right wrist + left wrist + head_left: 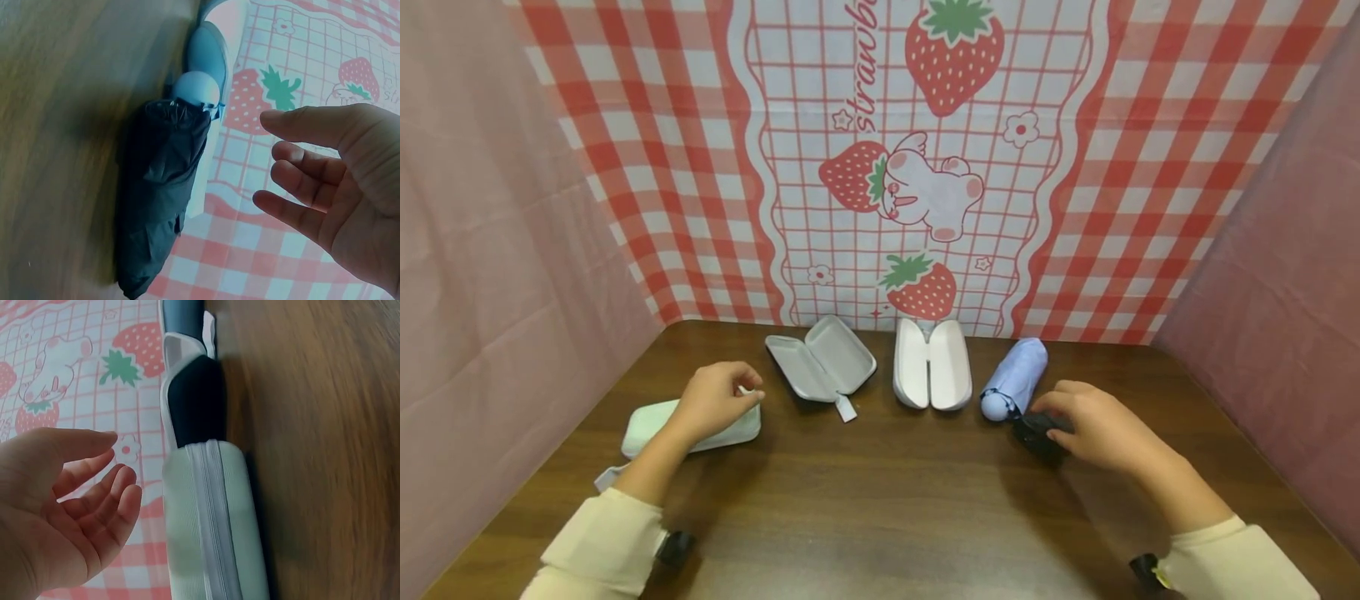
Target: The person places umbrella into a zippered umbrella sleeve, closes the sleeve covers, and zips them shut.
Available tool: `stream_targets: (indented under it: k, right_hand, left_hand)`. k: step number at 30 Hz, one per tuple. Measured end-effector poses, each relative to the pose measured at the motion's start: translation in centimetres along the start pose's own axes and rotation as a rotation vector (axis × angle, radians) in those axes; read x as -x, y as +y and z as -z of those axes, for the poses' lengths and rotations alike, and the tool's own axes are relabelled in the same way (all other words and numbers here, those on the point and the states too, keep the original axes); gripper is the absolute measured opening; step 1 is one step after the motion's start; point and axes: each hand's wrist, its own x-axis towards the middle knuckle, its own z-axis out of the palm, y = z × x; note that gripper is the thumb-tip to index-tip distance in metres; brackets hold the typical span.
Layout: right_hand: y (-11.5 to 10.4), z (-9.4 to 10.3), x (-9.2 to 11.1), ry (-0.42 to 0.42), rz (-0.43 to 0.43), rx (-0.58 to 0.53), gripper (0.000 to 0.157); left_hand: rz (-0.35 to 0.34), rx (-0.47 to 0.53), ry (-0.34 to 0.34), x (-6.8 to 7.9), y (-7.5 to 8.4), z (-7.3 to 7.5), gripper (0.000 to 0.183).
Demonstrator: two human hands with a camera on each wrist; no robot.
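Note:
My left hand (711, 404) hovers over a closed mint-green zip case (651, 422) on the left of the table. In the left wrist view a gap separates its loosely bent fingers from the case (181, 519), whose pale zipper runs along the side. On the right, my right hand (1101, 429) is above a black folded umbrella (1036, 437). The right wrist view shows that hand (356, 187) holding nothing, apart from the black umbrella (159, 175). Beside it, toward the back, lies a lavender-blue folded umbrella (1022, 367) with a round handle end.
An open grey zip case (842, 358) with a pull tab and an open white-lined case (951, 367) stand at the back middle of the wooden table (880, 500). Behind them hangs a strawberry-patterned cloth (700, 167). Pink curtains (497, 250) flank both sides.

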Motion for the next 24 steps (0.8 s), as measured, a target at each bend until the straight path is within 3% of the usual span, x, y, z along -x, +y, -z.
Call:
stream_targets:
  k: [11, 17, 24]
  right_hand:
    - [1.7, -0.6, -0.2, -0.013, 0.030, 0.055, 0.031]
    - [2.7, -1.0, -0.4, -0.041, 0.045, 0.080, 0.033]
    - [3.6, -1.0, -0.4, -0.141, -0.025, 0.052, 0.045]
  left_hand:
    - [0.191, 0.136, -0.054, -2.3, 1.4, -1.0, 0.023]
    - [0.394, 0.376, -0.121, -3.8, 1.4, -1.9, 0.035]
    - [0.584, 0.571, -0.167, -5.7, 1.2, -3.1, 0.076]
